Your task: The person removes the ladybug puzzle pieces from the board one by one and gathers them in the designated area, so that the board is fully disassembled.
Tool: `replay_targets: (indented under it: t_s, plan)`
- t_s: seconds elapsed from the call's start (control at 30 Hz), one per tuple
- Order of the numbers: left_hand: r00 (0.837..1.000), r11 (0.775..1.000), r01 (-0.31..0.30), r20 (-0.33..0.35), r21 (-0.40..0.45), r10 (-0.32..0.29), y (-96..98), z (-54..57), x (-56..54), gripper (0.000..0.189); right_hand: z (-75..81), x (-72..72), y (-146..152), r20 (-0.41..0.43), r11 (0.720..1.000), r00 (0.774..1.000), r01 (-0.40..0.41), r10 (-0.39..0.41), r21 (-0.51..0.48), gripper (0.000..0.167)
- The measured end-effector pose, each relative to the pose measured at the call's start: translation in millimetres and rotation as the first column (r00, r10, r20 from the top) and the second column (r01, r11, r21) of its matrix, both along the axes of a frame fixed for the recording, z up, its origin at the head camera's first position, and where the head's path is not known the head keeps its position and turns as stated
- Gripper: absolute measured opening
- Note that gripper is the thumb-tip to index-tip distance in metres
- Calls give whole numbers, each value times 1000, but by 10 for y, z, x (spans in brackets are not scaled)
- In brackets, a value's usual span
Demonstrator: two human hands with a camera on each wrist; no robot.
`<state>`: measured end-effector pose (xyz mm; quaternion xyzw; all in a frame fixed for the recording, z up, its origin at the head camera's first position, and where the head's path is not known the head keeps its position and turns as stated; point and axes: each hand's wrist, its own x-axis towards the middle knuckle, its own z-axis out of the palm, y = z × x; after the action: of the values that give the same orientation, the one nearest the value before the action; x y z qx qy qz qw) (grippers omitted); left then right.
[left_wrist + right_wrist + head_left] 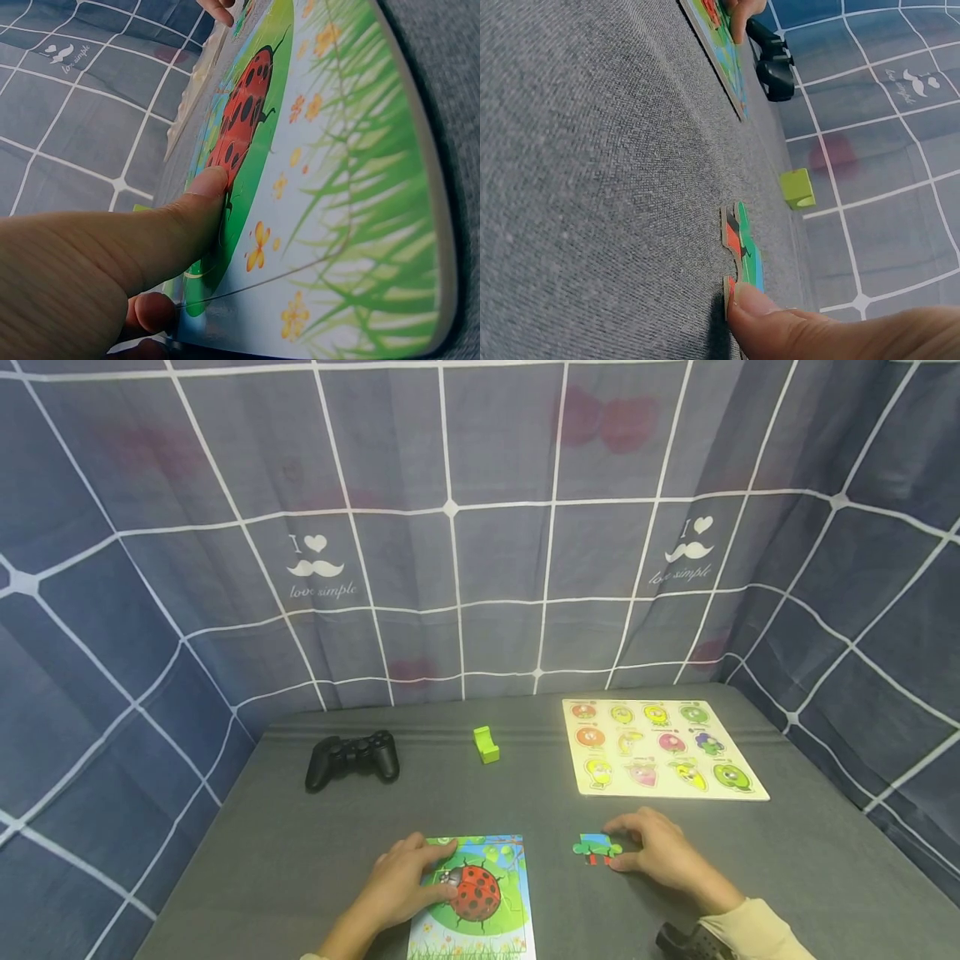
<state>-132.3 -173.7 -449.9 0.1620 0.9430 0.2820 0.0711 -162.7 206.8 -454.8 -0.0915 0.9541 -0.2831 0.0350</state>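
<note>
My left hand [401, 881] rests on the upper left part of a ladybug puzzle [491, 935]. Its thumb [206, 184] lies on the red, black-spotted ladybug, and the index fingertip is by the puzzle's top edge. To the right, my right hand [660, 852] pinches a small puzzle piece [595, 847] in blue, green and red between thumb and index finger. Close over the grey cloth, the piece shows its thin cardboard-like edge in the right wrist view, where the thumb [754, 300] covers one end. The index finger is hidden there.
A black game controller [352, 760] lies at the back left. Near the back middle stands a small lime-green block [486, 745]. A cream fruit board [667, 785] occupies the back right. Checked curtains [495, 560] enclose the grey table [300, 877] at the back and sides.
</note>
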Motion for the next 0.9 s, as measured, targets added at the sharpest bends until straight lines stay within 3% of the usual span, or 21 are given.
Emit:
replay_targets:
  t_s: [0.23,0.33,0.47,0.6,0.73,0.9]
  plan:
    - [1000,1000,-10,-1,-6,10,-33,-20,23,65,43,10,-64,-24,999,999,-30,31,10,38]
    - [1000,1000,-15,4,-2,15,-40,-28,33,65,102,23,-192,-51,996,995,-86,85,-11,41]
    - [1000,1000,-26,5,0,26,-42,-39,44,67,187,42,-543,-117,966,961,-257,250,-43,41]
    - [1000,1000,-31,4,0,31,-13,-42,52,67,168,62,-1008,-107,917,914,-397,391,-39,40]
    - [1000,1000,-16,-22,-9,16,8,-18,60,65,107,63,-1392,-70,887,887,-460,456,-39,41]
    - [999,1000,-1,-44,-13,1,7,1,75,66,25,107,-1684,-131,880,873,-475,470,-13,41]
